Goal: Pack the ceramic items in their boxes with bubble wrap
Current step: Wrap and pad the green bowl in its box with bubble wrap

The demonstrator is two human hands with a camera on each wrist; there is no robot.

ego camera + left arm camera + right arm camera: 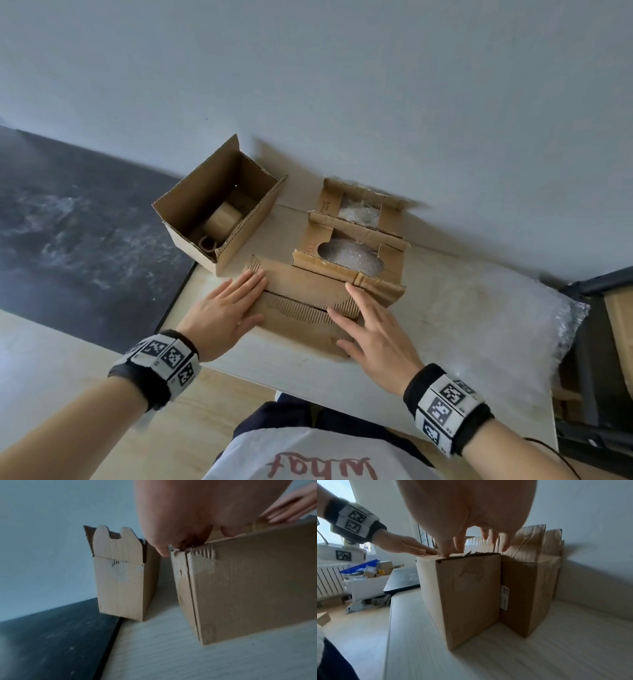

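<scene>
Two flat hands (pixel 222 310), fingers (pixel 356 298) atop closed box (pixel 301 308)

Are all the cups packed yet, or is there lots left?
Nearly. Two boxes by the wall already hold bubble wrap but stay open. Both hands, left and right, press the nearest box shut. The mug in the open box sits unwrapped.

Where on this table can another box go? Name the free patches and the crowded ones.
Free: the pale wooden tabletop between the closed cardboard box and the clear bubble wrap sheet, and the front strip nearest the person. Crowded: the wall side, where three brown boxes stand close, and the closed box under both hands.
</scene>
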